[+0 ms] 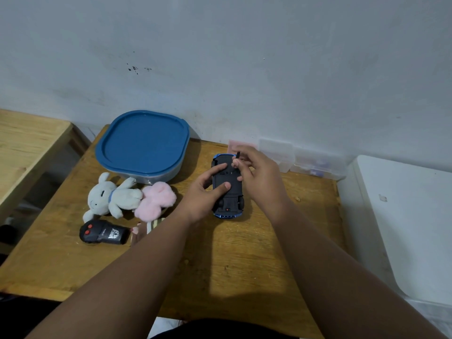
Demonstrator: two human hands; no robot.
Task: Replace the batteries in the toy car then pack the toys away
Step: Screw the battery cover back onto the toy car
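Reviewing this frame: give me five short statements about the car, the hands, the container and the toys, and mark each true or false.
1. The toy car lies upside down on the wooden table. True.
2. The left hand steadies the car. True.
3. The right hand is empty. False: it pinches a thin dark tool over the car's underside.
4. The blue-lidded container stands open. False: its lid is on.
5. The remote control sits on top of the white plush toy. False: it lies on the table, nearer the person than the plush.
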